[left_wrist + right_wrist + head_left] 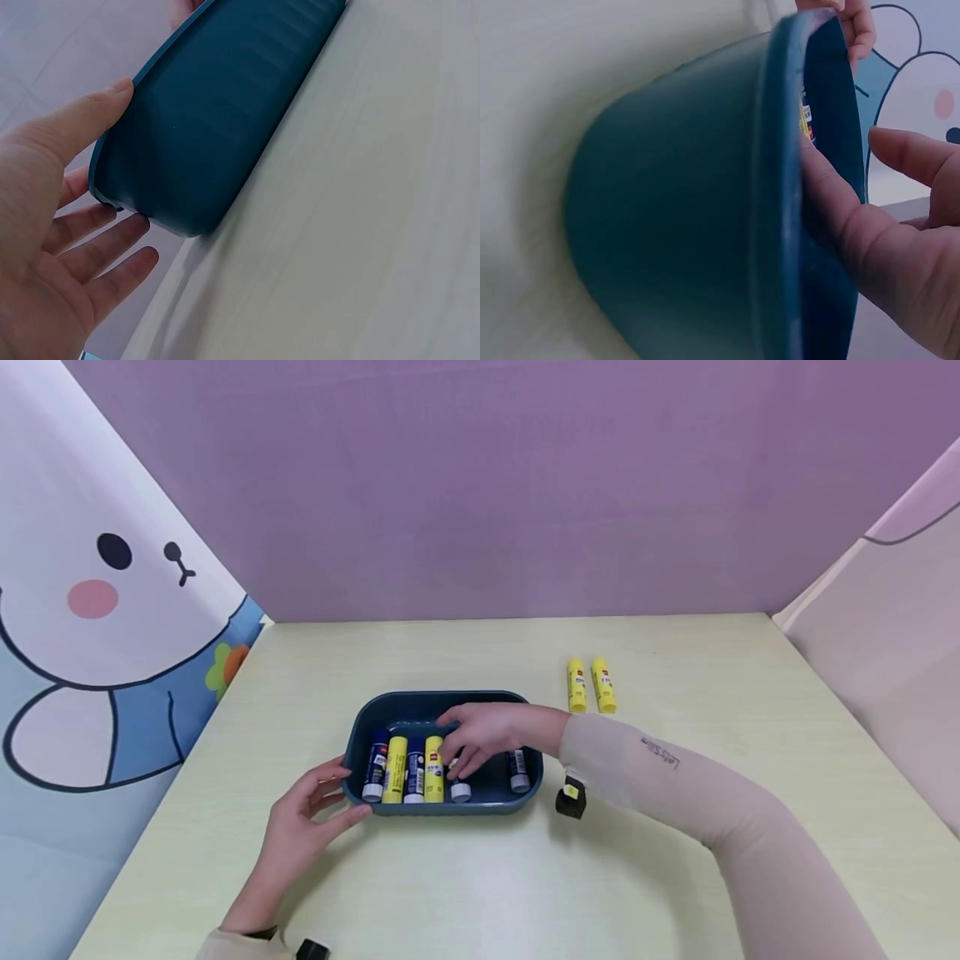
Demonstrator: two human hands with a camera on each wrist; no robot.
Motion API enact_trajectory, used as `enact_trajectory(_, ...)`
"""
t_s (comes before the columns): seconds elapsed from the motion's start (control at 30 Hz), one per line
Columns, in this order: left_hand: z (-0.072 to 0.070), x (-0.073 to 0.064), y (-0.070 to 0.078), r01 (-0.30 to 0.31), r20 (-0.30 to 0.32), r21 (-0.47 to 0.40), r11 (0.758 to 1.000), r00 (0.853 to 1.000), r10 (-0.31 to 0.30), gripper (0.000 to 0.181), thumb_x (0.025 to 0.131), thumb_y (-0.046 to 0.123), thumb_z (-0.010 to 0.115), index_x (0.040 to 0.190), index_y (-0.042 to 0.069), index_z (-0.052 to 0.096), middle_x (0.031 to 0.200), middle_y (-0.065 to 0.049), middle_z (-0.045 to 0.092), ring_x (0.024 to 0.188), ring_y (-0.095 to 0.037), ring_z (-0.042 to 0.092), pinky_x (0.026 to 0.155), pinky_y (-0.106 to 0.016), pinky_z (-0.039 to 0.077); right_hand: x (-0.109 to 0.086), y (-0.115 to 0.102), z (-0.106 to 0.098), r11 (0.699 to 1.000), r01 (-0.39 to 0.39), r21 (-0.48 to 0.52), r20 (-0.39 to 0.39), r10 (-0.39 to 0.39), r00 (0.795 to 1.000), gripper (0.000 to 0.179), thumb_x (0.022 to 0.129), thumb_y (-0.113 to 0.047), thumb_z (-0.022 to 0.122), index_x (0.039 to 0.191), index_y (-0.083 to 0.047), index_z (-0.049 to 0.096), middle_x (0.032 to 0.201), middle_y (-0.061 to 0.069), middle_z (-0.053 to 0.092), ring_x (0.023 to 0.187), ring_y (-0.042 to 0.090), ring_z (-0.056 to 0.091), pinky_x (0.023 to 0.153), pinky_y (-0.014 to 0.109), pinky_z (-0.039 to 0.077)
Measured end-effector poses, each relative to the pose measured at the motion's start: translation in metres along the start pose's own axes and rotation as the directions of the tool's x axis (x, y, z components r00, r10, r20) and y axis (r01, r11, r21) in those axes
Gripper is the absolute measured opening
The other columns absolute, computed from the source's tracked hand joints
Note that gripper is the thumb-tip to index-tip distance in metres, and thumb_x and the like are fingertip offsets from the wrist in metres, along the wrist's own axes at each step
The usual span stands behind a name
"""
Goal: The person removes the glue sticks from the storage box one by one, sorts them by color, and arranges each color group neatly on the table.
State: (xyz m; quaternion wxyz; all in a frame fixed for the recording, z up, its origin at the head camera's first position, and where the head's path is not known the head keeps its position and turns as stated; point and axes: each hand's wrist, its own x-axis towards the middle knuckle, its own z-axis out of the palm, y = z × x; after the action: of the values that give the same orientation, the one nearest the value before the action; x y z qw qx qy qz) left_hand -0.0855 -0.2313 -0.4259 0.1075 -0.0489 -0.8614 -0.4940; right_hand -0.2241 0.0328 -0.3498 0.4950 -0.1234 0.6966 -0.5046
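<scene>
A dark blue tray (pixel 390 704) stands on the table, with several blue and yellow glue sticks in it. At the tray's left end, my left hand (pixel 309 808) holds the corner, its thumb on the rim and its fingers against the outer side, as the left wrist view shows. My right hand (pixel 480 737) reaches down inside the tray with loosely spread fingers. Its fingertips overlap a blue glue stick (pixel 461 792), whose upper part they hide. Left of that one lies a row of alternating blue and yellow sticks, including a yellow glue stick (pixel 433 768).
Another blue glue stick (pixel 518 770) lies apart at the tray's right end, beneath my right wrist. Two yellow glue sticks, the left one (pixel 576 685) and the right one (pixel 603 685), lie on the table (pixel 480 893) behind my right forearm. A purple backdrop (pixel 517 493) rises behind the table.
</scene>
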Motion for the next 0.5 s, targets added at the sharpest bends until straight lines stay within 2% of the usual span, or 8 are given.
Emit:
enact_trajectory(0.13,-0.001,0.000,0.000,0.003,0.001,0.002,1.000,1.000,-0.003,0.050,0.078,0.006,0.085,0.121,0.000,0.060,0.139,-0.017,0.055,0.106,0.010,0.055,0.087,-0.013,0.051,0.003,-0.005,0.003,0.994,0.008,-0.111,-0.009,-0.009,1.000,0.070,0.098,-0.001,0.057,0.156,-0.001,0.018,0.119,0.024,0.063,0.104,0.037,0.067,0.085,0.039,0.060)
enact_trajectory(0.27,-0.001,-0.001,0.000,0.006,0.001,0.001,1.000,1.000,-0.006,0.050,0.078,0.006,0.085,0.121,0.000,0.060,0.139,-0.018,0.055,0.106,0.010,0.055,0.087,-0.012,0.051,0.009,-0.006,0.005,0.977,-0.011,-0.213,-0.012,0.008,1.000,0.067,0.098,-0.003,0.059,0.155,0.000,0.023,0.121,0.022,0.063,0.100,0.033,0.069,0.083,0.038,0.060)
enact_trajectory(0.37,-0.001,0.000,0.000,0.006,0.000,-0.003,1.000,1.000,-0.006,0.050,0.078,0.006,0.085,0.121,0.000,0.060,0.139,-0.018,0.055,0.106,0.011,0.055,0.087,-0.012,0.051,0.016,-0.002,0.006,0.973,-0.040,-0.226,-0.010,0.039,0.999,0.066,0.097,-0.003,0.060,0.154,0.001,0.026,0.122,0.022,0.062,0.097,0.032,0.070,0.082,0.039,0.060)
enact_trajectory(0.5,0.000,0.000,-0.001,0.003,0.003,-0.002,1.000,1.000,-0.003,0.050,0.078,0.007,0.085,0.121,0.000,0.060,0.139,-0.017,0.055,0.106,0.011,0.055,0.087,-0.012,0.051,0.021,0.002,0.005,0.979,-0.054,-0.196,-0.011,0.053,0.999,0.063,0.097,-0.001,0.060,0.152,0.000,0.030,0.120,0.021,0.062,0.097,0.033,0.070,0.083,0.040,0.060)
